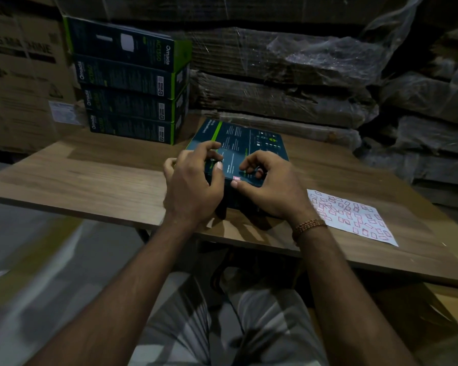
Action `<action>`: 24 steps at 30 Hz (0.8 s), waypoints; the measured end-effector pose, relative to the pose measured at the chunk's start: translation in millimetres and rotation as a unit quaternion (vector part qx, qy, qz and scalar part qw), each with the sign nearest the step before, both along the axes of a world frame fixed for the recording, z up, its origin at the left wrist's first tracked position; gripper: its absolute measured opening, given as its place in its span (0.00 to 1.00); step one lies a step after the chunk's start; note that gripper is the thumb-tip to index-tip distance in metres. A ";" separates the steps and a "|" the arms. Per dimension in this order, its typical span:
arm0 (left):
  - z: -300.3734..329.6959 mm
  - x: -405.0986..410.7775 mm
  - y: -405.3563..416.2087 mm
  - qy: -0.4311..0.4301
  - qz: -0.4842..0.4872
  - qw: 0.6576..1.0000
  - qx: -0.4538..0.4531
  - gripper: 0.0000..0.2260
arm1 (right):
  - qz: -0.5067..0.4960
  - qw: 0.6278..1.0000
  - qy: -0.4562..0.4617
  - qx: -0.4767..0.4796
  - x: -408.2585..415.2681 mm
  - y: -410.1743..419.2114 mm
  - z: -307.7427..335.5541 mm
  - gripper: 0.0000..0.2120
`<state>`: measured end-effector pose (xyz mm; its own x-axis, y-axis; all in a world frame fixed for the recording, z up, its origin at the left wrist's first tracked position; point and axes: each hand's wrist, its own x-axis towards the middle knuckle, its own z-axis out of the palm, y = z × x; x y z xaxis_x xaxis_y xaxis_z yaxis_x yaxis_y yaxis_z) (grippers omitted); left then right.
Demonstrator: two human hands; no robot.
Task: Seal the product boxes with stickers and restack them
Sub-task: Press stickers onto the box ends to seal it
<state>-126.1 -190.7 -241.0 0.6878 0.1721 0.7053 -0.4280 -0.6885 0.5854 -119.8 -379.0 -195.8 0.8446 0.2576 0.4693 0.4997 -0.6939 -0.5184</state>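
Note:
A dark blue and green product box [245, 143] lies flat on the wooden table [103, 175] in front of me. A small pink sticker [237, 178] sits at the box's near top edge. My left hand [193, 180] grips the box's near left corner, fingers curled over its top. My right hand [267, 183] rests on the near right part, its thumb pressing right beside the sticker. A stack of several matching boxes [132, 83] stands at the table's back left. A white sticker sheet [352, 216] with red-outlined stickers lies to the right.
Plastic-wrapped cardboard bundles [288, 75] fill the wall behind the table. A large brown carton [21, 75] stands at the left. The table's near edge [90, 215] runs diagonally before my lap.

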 end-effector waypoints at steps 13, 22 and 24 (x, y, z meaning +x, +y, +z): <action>-2.9 2.3 1.9 0.003 0.000 1.000 -0.002 0.16 | 0.001 1.000 0.011 0.016 1.8 0.6 -1.1 0.15; -2.7 2.9 2.1 0.002 0.003 1.000 0.003 0.16 | 0.010 0.999 0.035 0.034 1.1 -1.5 1.2 0.16; -3.2 3.5 2.3 0.003 0.004 1.000 0.004 0.16 | 0.000 0.999 0.025 0.024 0.8 0.6 0.5 0.15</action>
